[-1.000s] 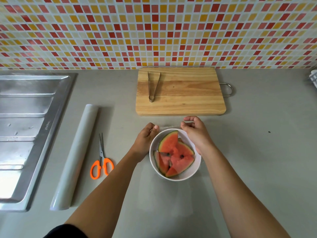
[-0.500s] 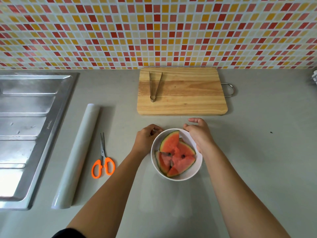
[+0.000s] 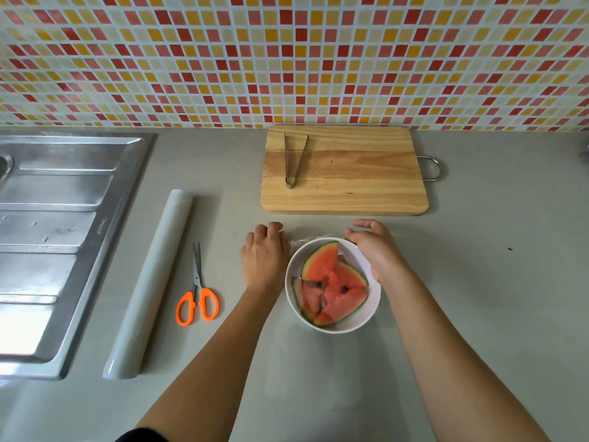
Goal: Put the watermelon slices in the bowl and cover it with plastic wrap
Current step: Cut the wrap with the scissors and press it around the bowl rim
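A white bowl [image 3: 373,309] stands on the grey counter and holds several red watermelon slices [image 3: 334,287] with green rinds. A clear sheet of plastic wrap [image 3: 300,241] lies over the bowl, crinkled at the far rim and faintly trailing toward me on the counter. My left hand [image 3: 264,260] lies palm down on the counter, touching the bowl's left side. Cupped against the bowl's far right rim is my right hand [image 3: 376,250], thumb stretched out. Neither hand visibly pinches anything.
A roll of plastic wrap [image 3: 149,282] lies to the left, with orange-handled scissors [image 3: 197,301] beside it. A wooden cutting board [image 3: 350,189] with metal tongs [image 3: 294,161] sits behind the bowl. A steel sink drainboard [image 3: 57,234] fills the far left.
Both hands came out of a pinch on the wrap's far edge. My left hand flattened onto the counter and my right hand settled lower against the bowl's rim.
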